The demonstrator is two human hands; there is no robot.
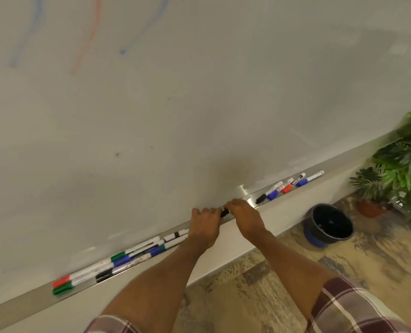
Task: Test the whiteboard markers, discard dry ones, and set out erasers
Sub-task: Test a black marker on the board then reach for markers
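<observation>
Both my hands meet over the metal marker ledge [26,300] under the whiteboard [199,104]. My left hand [205,225] and my right hand [244,216] each grip one end of a black marker [224,212]; only a short black piece shows between them. A row of several markers [118,260] with red, green, blue and black caps lies on the ledge to the left. Another group of several markers [288,186] lies on the ledge to the right. Faint blue and red strokes [89,39] mark the board's upper left.
A dark round bin [329,224] with a blue base stands on the patterned floor, right of my hands. Potted green plants [396,171] fill the right edge. A pale wall strip runs below the ledge.
</observation>
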